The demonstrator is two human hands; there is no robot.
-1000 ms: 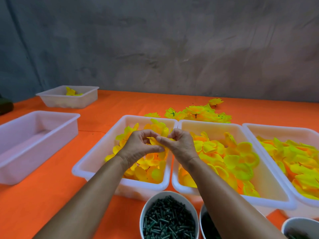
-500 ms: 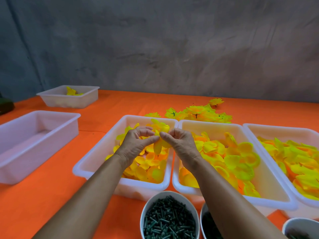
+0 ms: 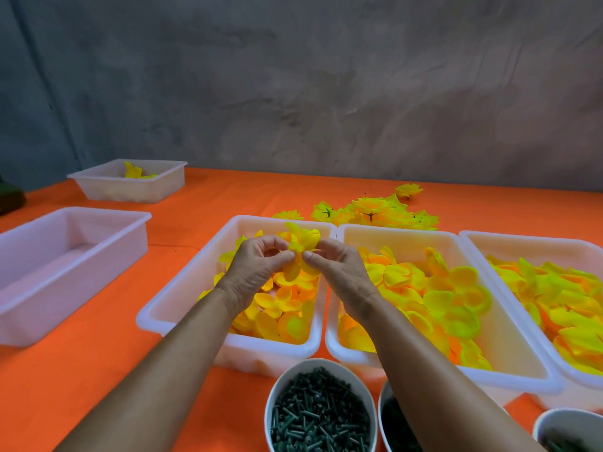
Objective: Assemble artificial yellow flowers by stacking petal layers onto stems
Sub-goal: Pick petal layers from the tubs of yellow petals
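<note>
Pinching a yellow petal cluster (image 3: 301, 244) between curled fingertips of the left hand (image 3: 257, 269) and the right hand (image 3: 339, 272), thumbs nearly meeting under it. Holding it up above the far end of the leftmost of 3 white petal trays (image 3: 153, 318), over loose yellow petals (image 3: 280, 308). Lying behind the trays on the orange table (image 3: 81, 386): finished yellow flowers (image 3: 375, 213). Sitting nearest the camera: a white bowl (image 3: 370, 396) of dark green stems (image 3: 318, 415).
</note>
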